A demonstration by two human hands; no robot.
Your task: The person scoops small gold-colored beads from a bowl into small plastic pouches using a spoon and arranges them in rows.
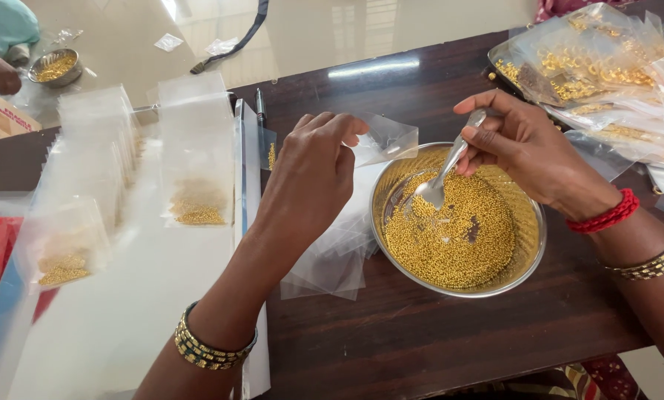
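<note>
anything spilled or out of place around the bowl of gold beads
Nothing stands out. The gold beads stay inside the steel bowl, none on the dark table. The right hand holds the spoon in the beads.

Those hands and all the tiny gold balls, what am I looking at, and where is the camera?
The camera sits on a person's head and looks down at their own two hands over a dark wooden table. The right hand holds a metal spoon dipped into a steel bowl full of small gold beads. The left hand pinches a small clear plastic bag beside the bowl. More empty bags lie under it. To the left, filled bags rest on a pale surface. Packets of gold rings are at top right.
</note>
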